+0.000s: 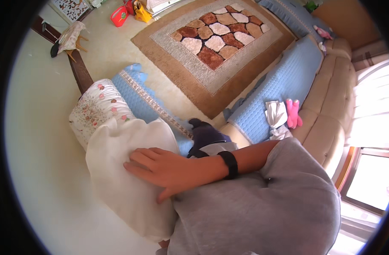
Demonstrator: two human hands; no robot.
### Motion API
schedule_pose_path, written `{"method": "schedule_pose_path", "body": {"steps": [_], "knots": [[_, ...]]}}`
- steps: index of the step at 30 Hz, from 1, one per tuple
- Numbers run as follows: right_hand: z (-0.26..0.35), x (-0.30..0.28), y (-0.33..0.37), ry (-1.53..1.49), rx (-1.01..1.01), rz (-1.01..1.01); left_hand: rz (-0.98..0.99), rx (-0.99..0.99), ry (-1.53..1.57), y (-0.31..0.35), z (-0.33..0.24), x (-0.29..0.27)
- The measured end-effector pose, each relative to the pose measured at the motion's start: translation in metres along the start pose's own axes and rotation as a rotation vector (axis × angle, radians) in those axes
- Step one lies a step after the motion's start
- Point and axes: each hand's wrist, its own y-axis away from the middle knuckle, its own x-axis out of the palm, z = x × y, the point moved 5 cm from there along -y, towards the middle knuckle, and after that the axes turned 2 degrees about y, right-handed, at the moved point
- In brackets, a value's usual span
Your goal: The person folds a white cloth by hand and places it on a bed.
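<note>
A plain white cloth (130,187), smooth and rounded like a soft pillow, lies across the lower left, in front of my body. My right hand (164,168) rests on top of it, palm down, fingers stretched toward the left and thumb apart. A black band circles that wrist. Of my left arm only a small patch of skin (164,243) shows below the cloth's lower edge; the left hand and its fingers are hidden. Touching the far edge of the white cloth is a flower-printed cushion (99,106) with a pleated side.
A blue quilted cover (149,100) lies beyond the cloth, beside a dark bundle (207,136). On the right, a beige sofa (330,97) carries blue quilting, crumpled white cloth (275,114) and a pink toy (293,114). Farther off are a patterned rug (181,76) and a stool (71,38).
</note>
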Motion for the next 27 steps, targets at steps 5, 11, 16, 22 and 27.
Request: {"method": "schedule_pose_path", "body": {"steps": [5,11,16,22,27], "knots": [[-0.006,0.014,-0.016,0.045,-0.010,-0.120,-0.083,0.029,-0.038,0.011,-0.010,-0.002],[-0.004,0.022,-0.012,-0.044,-0.172,-0.161,-0.162,0.056,-0.061,0.016,-0.015,-0.007],[-0.017,0.019,-0.006,-0.221,-0.038,-0.173,-0.188,0.065,-0.082,0.013,-0.015,-0.004],[-0.028,-0.002,-0.001,-0.363,0.142,-0.221,-0.206,0.129,-0.106,0.011,-0.024,0.001],[-0.036,-0.002,-0.008,-0.315,0.208,-0.201,-0.233,0.196,-0.136,0.008,-0.028,0.004]]}}
